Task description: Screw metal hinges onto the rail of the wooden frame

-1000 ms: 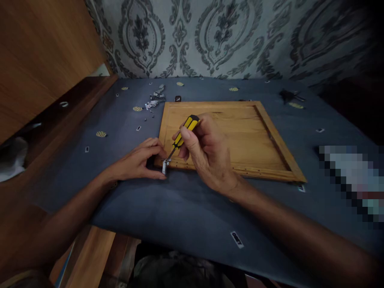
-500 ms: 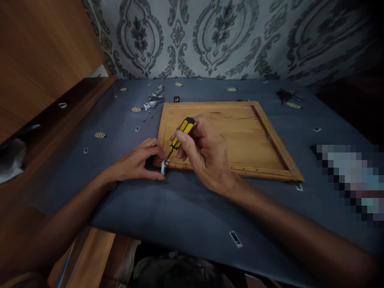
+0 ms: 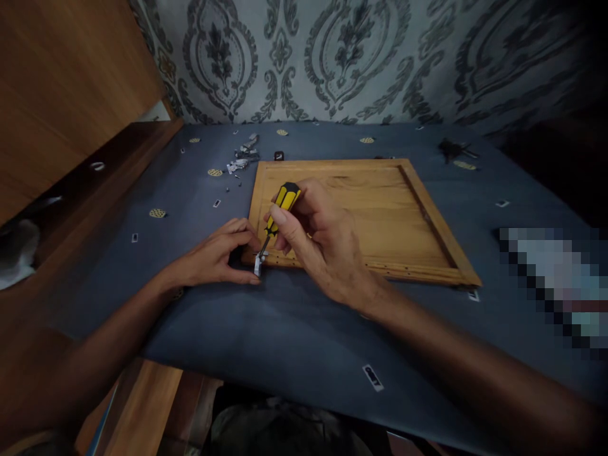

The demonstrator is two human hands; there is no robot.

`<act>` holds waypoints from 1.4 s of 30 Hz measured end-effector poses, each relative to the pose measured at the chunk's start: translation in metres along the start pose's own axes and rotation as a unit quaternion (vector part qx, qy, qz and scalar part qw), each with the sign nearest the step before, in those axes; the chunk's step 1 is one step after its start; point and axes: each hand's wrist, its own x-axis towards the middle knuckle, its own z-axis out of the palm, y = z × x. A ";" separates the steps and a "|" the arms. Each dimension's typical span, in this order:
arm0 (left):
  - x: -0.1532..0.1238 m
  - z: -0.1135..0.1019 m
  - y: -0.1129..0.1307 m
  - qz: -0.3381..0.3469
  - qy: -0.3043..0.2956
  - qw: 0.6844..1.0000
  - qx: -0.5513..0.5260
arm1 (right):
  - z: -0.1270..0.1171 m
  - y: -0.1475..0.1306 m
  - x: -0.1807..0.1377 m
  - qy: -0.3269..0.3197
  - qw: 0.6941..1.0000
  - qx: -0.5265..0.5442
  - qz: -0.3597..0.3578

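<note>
A framed wooden cabinet door (image 3: 370, 190) lies flat on the bedsheet, with several small holes along its near edge. At its near left corner sits a metal hinge (image 3: 258, 263). My left hand (image 3: 221, 253) grips the hinge and the door's corner, thumb on the hinge and fingers on the wood. In my right hand (image 3: 327, 244) is a yellow and black screwdriver (image 3: 285, 199), held tilted between thumb and fingers. The screwdriver's tip reaches down to the hinge; any screw under it is too small to make out.
More metal hinges (image 3: 246, 152) lie in a pile beyond the door, with a few small loose pieces nearby. A dark object (image 3: 455, 151) rests at the far right. A blurred-out flat item (image 3: 555, 278) lies to the right. Wooden furniture (image 3: 71, 82) stands on the left.
The screwdriver's handle has tilted slightly left and become more upright, my right hand moving with it. The tip stays at the hinge, and my left hand keeps its place.
</note>
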 end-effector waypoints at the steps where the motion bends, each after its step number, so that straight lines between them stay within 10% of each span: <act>1: 0.000 0.000 0.000 -0.002 -0.001 1.000 0.001 | -0.001 -0.001 0.000 -0.006 1.000 0.000 -0.003; 29: 0.000 0.003 -0.006 0.023 0.019 1.000 0.004 | 0.001 -0.008 0.019 -0.081 0.996 0.036 -0.007; 42: -0.001 0.002 -0.007 0.013 0.013 1.000 0.010 | 0.006 -0.013 0.019 0.006 0.999 0.048 -0.024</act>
